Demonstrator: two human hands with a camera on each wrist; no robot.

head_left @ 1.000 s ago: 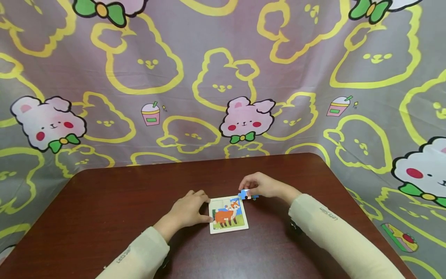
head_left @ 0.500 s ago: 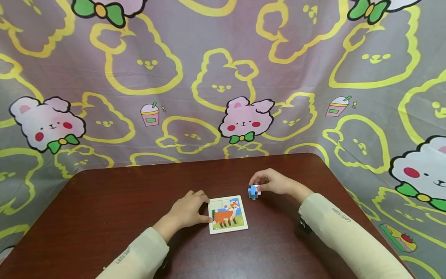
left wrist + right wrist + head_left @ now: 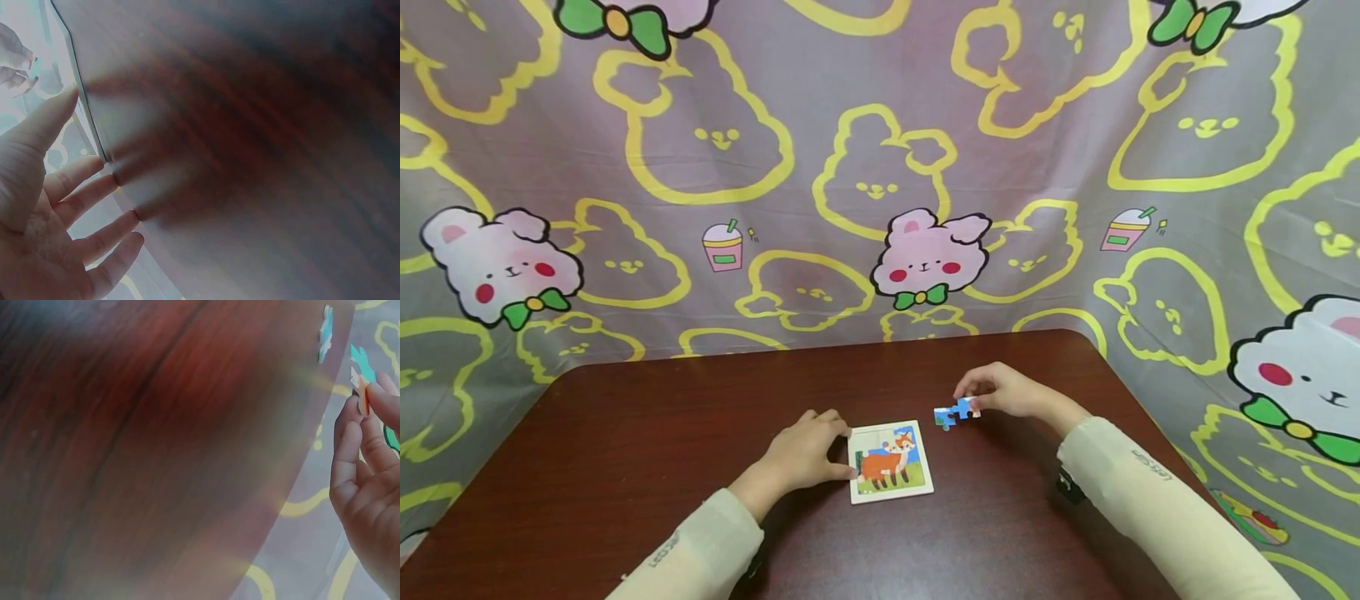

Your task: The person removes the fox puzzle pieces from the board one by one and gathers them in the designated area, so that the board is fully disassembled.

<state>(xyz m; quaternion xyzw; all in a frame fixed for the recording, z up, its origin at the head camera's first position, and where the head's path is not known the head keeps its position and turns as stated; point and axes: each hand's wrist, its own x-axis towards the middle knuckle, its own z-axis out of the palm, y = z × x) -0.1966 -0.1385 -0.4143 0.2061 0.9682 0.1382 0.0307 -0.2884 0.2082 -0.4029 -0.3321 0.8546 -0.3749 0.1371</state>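
Note:
A square puzzle board (image 3: 891, 497) with a pale frame and a fox picture lies on the table. My left hand (image 3: 805, 450) rests at its left side, thumb and fingertips along the edge. In the left wrist view, the fingers (image 3: 100, 240) are spread and fairly straight, and the board's edge (image 3: 89, 112) shows beside them. My right hand (image 3: 1003, 390) pinches a jigsaw piece (image 3: 964, 409) between thumb and fingers, right of the board. Blue, orange and white show on that piece (image 3: 361, 384) in the right wrist view. Just left of it lies another blue jigsaw piece (image 3: 943, 419).
The dark reddish-brown table (image 3: 700, 417) has rounded far corners. A grey curtain (image 3: 820, 75) printed with yellow outlines and cartoon rabbits hangs behind it and along the right side.
My right hand has moved right, away from the board's upper right corner, with a jigsaw piece. The other piece now lies separately on the table. My left hand and the board stay put.

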